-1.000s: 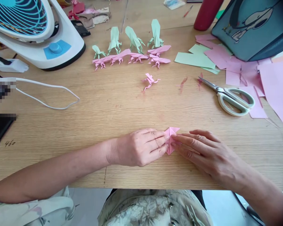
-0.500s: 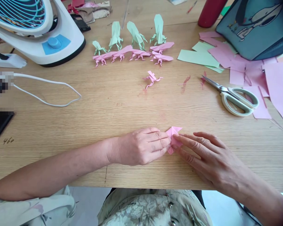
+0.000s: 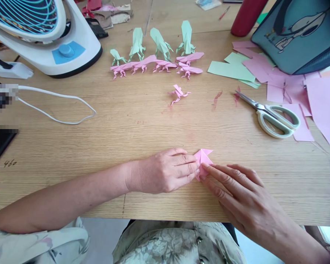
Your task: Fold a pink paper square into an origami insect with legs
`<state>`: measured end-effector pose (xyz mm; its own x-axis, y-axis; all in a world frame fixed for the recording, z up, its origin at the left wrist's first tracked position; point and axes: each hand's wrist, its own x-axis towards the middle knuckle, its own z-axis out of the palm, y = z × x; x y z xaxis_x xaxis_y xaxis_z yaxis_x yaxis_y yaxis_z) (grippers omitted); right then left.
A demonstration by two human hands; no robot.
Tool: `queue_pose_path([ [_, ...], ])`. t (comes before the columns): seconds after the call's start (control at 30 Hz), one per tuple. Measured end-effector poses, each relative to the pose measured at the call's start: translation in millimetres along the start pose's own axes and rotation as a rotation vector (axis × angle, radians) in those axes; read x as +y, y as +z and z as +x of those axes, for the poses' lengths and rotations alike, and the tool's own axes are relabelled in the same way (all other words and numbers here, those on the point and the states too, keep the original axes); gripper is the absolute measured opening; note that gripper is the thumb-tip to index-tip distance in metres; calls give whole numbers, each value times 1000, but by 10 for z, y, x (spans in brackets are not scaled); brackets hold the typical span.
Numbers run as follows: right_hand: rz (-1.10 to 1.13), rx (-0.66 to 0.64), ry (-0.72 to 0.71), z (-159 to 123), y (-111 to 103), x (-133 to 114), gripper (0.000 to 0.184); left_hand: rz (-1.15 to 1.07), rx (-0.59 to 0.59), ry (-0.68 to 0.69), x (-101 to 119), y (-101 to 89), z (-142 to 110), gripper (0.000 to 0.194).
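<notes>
A small piece of folded pink paper point(image 3: 203, 158) lies low over the near part of the table, with creases and a pointed flap at its upper right. My left hand point(image 3: 167, 170) is closed on its left side, fingers together. From the right, my right hand point(image 3: 242, 190) presses index finger and fingertips onto its lower part; the thumb is mostly hidden. Beyond my hands stands a small pink origami figure point(image 3: 178, 94) with thin legs. Further back is a row of pink origami figures point(image 3: 162, 65), with green origami figures point(image 3: 160, 42) behind them.
Scissors point(image 3: 277, 117) lie at the right beside pink paper sheets point(image 3: 324, 99) and green paper strips point(image 3: 231, 70). A blue bag point(image 3: 294, 36) and red bottle point(image 3: 246, 18) stand behind. At the left are a white fan point(image 3: 79, 44), a white cable point(image 3: 57, 96) and a black device point(image 3: 1, 145).
My right hand has slid slightly down and toward me along the folded pink paper, uncovering more of its right side. My left hand stays in place. The view has shifted slightly.
</notes>
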<state>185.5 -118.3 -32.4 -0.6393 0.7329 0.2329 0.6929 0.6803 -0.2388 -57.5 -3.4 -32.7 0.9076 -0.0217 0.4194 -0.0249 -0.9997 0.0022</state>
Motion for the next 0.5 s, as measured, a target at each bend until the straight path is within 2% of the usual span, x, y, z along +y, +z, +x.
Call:
queue_pose_path([
  [0.2, -35, 22, 19, -13, 49, -65, 44, 0, -12, -5, 8, -2, -8, 24],
  [0.4, -44, 67, 95, 31, 114, -176, 36, -18, -7, -22, 17, -7, -21, 24],
  [0.5, -32, 89, 103, 33, 137, -187, 36, -62, 44, -126, -45, -35, -41, 25],
])
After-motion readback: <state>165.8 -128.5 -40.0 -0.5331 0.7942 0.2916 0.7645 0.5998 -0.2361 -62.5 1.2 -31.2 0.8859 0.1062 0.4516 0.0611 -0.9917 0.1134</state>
